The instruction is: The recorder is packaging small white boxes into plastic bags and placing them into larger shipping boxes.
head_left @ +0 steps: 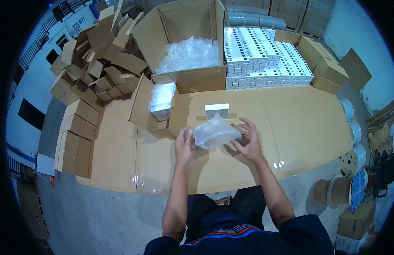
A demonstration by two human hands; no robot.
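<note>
Flattened brown cardboard sheets point(290, 123) were laid over a broad work surface, with a grey concrete floor seen around it and pale blue walls bent along the rim of the view. At the far middle a large open carton point(192, 80) was set, filled with crumpled clear plastic bags point(189, 53). Just to its right, small white boxes point(265, 59) with dark printed marks were stacked in tight stepped rows, and closed brown cartons point(328, 72) were placed beside them. On the far left, many small empty brown boxes point(95, 63) were heaped loosely, while flat folded ones point(76, 144) were lined along the left edge. A bundle of clear bags point(162, 101) was rested on an opened brown box point(148, 114) near the middle, and a single small white box point(217, 111) was stood just beyond the hands. Cable reels point(354, 157) were ranged on the floor at the right. A clear plastic bag point(215, 134), puffed and crinkled, was held above the cardboard between both hands, close to the near edge. Its left end was pinched by the left hand point(185, 146), fingers drawn together. The right hand point(248, 140) was kept half open, fingers spread and curved against the bag's right side, touching it from behind and below. Both bare forearms were extended forward from the lower edge, elbows bent slightly outward, above a dark blue shirt.
</note>
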